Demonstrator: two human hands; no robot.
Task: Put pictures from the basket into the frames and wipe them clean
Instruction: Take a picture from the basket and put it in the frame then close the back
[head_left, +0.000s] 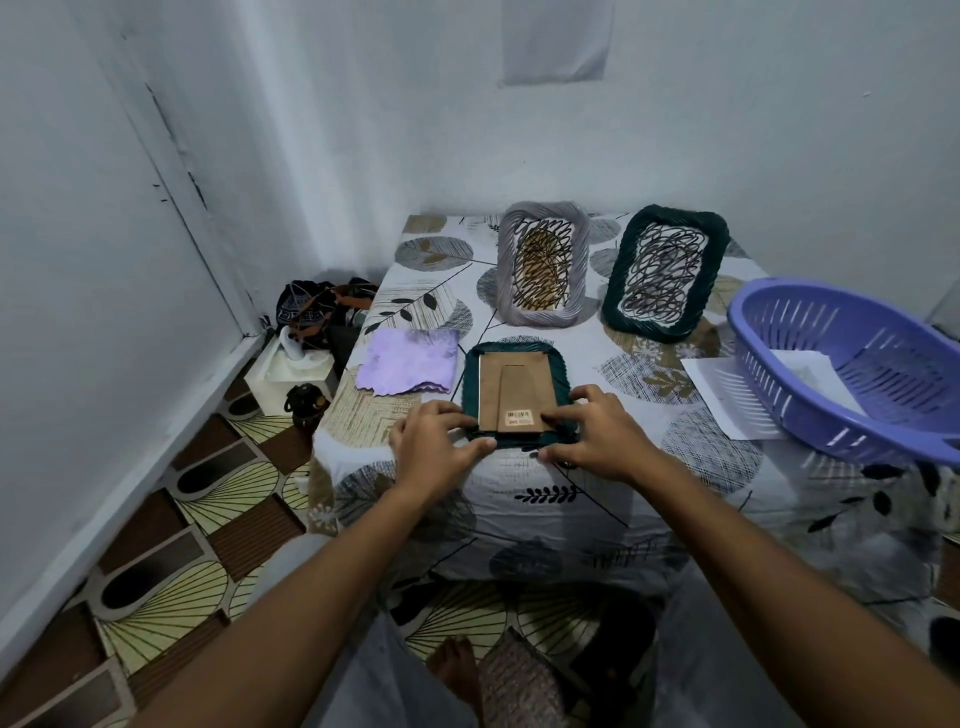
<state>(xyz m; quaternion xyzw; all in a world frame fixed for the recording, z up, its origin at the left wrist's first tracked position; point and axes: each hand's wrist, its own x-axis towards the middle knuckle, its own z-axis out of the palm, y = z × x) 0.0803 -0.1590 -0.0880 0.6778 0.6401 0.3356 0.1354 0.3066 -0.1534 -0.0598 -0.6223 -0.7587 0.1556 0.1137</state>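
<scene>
Lying face down near the front edge of the cloth-covered table (519, 488), the dark green frame (514, 397) shows only its brown backing board (517, 387), so whatever picture it may contain is hidden. A small white sticker (518, 415) on the board carries a barcode and some print too small to read. The purple basket (852, 374) is cut off by the right edge of the view; white paper (802, 366) shows inside it, its printed side not readable, and another white sheet (719, 395) lies partly under the basket. Both arms reach straight forward from the bottom of the view. The left hand (434, 447) grips the frame's lower left corner, thumb along the near rim and fingers curled over the edge. The right hand (592, 439) holds the lower right corner, thumb on the near rim and fingers bent onto the backing board beside the sticker. A lilac wiping cloth (408, 361) lies just left of the frame. Behind, a grey frame (543, 262) and a second dark green frame (665, 273) stand upright, each showing a scribble picture.
</scene>
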